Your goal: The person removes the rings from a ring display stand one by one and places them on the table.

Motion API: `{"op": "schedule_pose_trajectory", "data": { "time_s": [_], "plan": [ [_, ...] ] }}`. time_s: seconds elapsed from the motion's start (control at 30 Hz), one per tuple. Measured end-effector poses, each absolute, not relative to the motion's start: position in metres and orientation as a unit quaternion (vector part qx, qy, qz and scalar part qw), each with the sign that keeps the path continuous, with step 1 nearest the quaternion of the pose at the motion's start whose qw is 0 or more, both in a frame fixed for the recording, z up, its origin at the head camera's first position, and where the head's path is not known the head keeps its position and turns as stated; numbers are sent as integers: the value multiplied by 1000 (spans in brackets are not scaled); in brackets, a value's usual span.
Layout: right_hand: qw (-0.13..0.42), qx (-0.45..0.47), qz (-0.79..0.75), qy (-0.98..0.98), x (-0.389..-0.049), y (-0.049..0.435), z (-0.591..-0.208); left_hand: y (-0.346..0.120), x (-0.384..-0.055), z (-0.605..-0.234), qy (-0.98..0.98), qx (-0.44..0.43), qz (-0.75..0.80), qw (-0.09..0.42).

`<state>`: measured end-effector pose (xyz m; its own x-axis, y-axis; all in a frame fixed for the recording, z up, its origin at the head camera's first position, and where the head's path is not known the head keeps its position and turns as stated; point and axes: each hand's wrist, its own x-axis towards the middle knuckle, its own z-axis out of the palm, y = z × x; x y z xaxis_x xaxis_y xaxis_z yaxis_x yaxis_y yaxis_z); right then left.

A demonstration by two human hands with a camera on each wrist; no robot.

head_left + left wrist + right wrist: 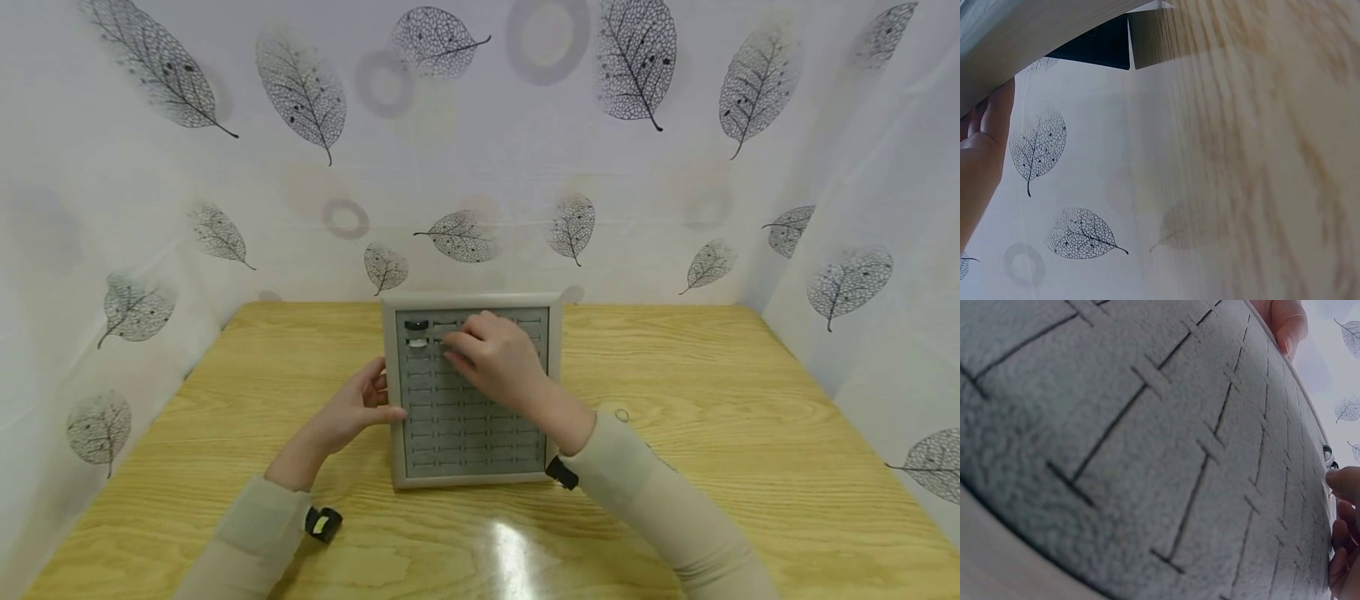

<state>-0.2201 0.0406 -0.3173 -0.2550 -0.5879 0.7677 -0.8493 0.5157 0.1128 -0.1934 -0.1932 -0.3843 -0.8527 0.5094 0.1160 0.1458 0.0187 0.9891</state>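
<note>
One board [556,358] standing on the wooden table [712,375], in the middle of the head view, front towards the wearer. Pale frame [472,481] around a grey panel [450,450], with short slits in rows and columns. Left hand [345,412] at the board's left edge: thumb on the front of the frame, fingers bent at the side and behind, gripping. Right hand [501,358] in front of the upper panel: fingers bent, thumb close to the fingertips, at about the second row and just right of the leftmost column. Cannot tell of any small item pinched there. Black ring [416,325] in the top row of the leftmost column, white ring [417,342] just below it in the second row, both left of the right fingertips. Dark flap [1094,47] behind the frame in the left wrist view. Pale sleeves [247,542] on the arms, with a black device [324,524] beside the left cuff. Near the right sleeve, on the table, a thin round outline [621,414], too faint to identify. Beyond the table and along both sides, white curtain [517,175] with dark leaf prints [300,92].
</note>
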Motion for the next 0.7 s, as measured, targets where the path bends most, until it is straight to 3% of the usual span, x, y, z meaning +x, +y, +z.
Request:
{"op": "schedule_pose_trajectory", "data": {
  "time_s": [0.7],
  "plan": [
    [399,447,161,-784,-219,38,-319,-193,-193,-384,691,236,668,141]
  ]
}}
